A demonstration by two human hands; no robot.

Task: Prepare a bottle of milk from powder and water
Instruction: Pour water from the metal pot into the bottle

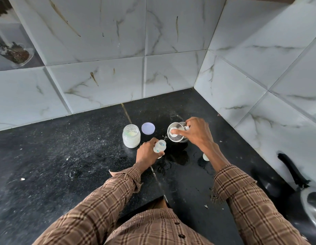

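My left hand (148, 153) grips a small clear baby bottle (160, 146), open at the top, standing on the black counter (65, 165). My right hand (194, 132) holds a steel kettle (175, 134) by its handle, one finger pressing on the lid, and tilts it to the left. A thin stream of water runs from its spout toward the bottle's mouth. An open glass jar of white powder (131, 137) stands left of the bottle, its pale round lid (148, 128) lying flat behind it.
Marble-tiled walls (153, 59) meet in a corner behind the counter. A small white part (205, 157) lies under my right forearm. A steel pot with a black handle (293, 171) sits at the right edge. Water is spilled around the bottle.
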